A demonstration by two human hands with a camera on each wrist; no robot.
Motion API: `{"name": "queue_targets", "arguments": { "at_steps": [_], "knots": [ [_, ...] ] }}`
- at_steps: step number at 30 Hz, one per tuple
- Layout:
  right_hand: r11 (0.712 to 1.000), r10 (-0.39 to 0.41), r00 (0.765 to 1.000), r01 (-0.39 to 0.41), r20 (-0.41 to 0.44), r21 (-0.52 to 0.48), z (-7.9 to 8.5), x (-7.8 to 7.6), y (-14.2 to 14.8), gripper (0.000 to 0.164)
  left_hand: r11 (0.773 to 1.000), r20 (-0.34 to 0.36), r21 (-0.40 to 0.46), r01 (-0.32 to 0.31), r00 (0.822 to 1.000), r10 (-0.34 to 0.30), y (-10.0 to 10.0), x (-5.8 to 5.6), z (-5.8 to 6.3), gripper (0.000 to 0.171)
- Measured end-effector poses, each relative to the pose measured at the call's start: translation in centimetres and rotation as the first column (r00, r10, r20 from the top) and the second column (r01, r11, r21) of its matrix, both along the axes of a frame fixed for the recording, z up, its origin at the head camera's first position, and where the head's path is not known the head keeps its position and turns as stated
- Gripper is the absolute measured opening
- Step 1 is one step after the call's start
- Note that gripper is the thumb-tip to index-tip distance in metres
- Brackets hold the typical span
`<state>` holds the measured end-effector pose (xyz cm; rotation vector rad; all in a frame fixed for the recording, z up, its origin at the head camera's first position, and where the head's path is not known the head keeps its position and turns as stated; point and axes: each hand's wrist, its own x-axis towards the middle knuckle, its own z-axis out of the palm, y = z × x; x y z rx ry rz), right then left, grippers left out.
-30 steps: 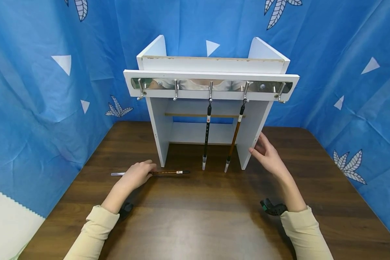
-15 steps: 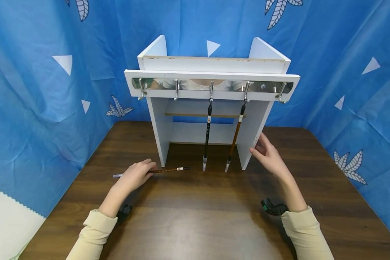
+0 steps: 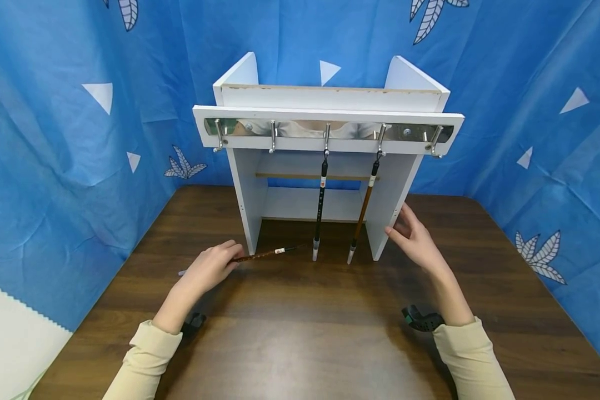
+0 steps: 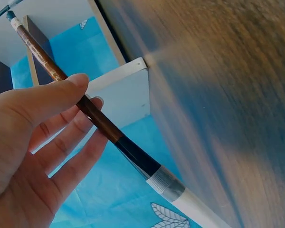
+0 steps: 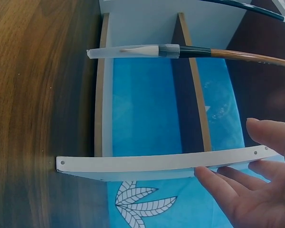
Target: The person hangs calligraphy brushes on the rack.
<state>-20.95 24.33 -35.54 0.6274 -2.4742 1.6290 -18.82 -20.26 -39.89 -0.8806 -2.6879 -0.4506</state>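
Observation:
A calligraphy brush [image 3: 267,254] with a brown handle is pinched between the thumb and fingertips of my left hand [image 3: 211,269]. In the left wrist view its clear-capped tip [image 4: 194,205] points down to the right and its dark end up to the left. My right hand [image 3: 414,244] is at the front edge of the white shelf's right side panel [image 5: 147,164], fingers on the outer side and thumb spread apart from the edge. Two capped brushes, one black [image 3: 320,205] and one amber-brown [image 3: 363,208], hang tip-down from hooks on the rail [image 3: 300,145].
The white shelf unit [image 3: 330,100] stands at the back of the brown wooden table [image 3: 300,333]. Metal hooks line its rail: the left hook [image 3: 219,135], second hook [image 3: 273,136] and far-right hook [image 3: 436,141] bear nothing. Blue patterned cloth [image 3: 105,144] surrounds the table.
My left hand has lifted the brown brush off the table, its dark end rising toward the right and its capped tip now mostly behind the hand. My right hand has stayed in place.

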Motion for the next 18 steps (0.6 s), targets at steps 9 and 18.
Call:
{"name": "queue_targets", "arguments": {
  "at_steps": [9, 18],
  "knots": [
    [1.000, 0.002, 1.000, -0.002, -0.003, -0.003, 0.06, -0.01, 0.08, 0.073, 0.999, -0.024, 0.043, 0.008, 1.000, -0.007, 0.57, 0.09, 0.36, 0.021],
    [1.000, -0.007, 1.000, 0.007, -0.006, 0.006, -0.03, -0.10, 0.01, 0.073, 0.994, -0.040, 0.108, 0.019, 0.999, -0.015, 0.93, 0.22, 0.73, 0.022]
  ]
}}
